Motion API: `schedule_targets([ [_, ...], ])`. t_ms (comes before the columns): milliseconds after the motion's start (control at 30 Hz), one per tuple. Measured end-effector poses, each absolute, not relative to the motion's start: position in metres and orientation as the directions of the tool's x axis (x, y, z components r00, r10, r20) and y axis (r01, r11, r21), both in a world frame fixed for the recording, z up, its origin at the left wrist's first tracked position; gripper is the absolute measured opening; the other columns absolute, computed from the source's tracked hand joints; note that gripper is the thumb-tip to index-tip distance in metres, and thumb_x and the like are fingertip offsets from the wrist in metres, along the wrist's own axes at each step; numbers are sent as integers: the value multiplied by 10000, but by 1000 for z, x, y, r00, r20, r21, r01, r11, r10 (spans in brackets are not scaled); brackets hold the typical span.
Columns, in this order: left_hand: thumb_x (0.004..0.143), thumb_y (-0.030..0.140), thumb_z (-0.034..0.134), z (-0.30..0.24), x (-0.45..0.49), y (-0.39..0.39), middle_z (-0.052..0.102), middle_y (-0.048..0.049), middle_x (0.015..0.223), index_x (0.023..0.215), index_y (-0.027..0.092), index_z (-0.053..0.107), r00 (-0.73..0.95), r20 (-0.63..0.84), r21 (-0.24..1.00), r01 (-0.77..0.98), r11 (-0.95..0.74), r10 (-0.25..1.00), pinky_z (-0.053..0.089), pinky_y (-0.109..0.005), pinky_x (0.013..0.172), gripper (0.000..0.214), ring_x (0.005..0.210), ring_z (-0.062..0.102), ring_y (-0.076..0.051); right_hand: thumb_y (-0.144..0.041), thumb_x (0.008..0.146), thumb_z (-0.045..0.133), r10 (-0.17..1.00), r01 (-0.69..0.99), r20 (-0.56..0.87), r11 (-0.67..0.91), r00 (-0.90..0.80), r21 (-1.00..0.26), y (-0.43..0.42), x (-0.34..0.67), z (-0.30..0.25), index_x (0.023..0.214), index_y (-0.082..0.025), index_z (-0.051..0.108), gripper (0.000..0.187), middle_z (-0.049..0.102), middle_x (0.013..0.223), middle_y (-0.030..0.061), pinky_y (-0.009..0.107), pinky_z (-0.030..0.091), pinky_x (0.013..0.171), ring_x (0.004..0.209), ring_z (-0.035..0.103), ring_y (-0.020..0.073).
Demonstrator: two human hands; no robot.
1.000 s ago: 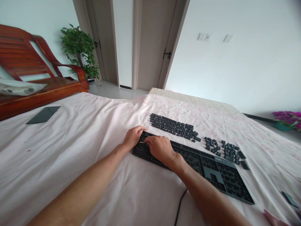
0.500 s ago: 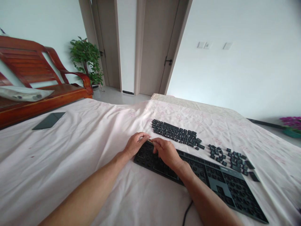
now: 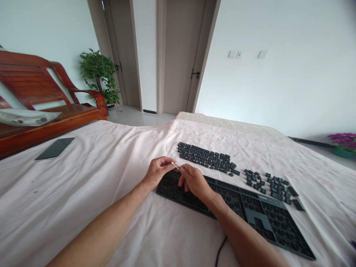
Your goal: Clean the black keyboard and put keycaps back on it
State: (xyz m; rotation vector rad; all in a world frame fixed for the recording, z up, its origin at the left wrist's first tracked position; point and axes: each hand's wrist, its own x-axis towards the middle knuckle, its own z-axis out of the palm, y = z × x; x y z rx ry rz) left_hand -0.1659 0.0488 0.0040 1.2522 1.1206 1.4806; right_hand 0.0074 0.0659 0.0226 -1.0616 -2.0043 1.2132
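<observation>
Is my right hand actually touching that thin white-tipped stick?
Touching. The head view shows the right hand pinching the thin stick at its fingertips, with the white tip poking out toward the left hand.

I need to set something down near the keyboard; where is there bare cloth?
The widest bare stretch of cloth lies between the dark flat slab and the left hand. Another lies beyond the loose keycaps, toward the wall. It's crowded between those keycaps and the keyboard, and at the keyboard's left end, under the right hand.
</observation>
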Motion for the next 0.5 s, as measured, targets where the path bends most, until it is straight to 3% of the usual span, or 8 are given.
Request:
schedule_targets([
  [267,699,396,732,7,-160,44,690,-7,701,731,147,658,-271,301,948,187,-257,914,489,-231,645,261,658,624,-133,-422,930,381,869,335,61,253,-491,-907,67,9,23,911,-166,579,324,643,599,-17,163,366,397,373,480,64],
  [500,811,396,618,9,-161,41,669,3,696,740,159,648,-208,389,893,323,-312,898,472,-233,685,249,685,608,-134,-350,888,444,888,232,165,285,-430,-930,66,11,24,1050,-186,565,260,674,733,-4,181,400,430,464,546,81],
])
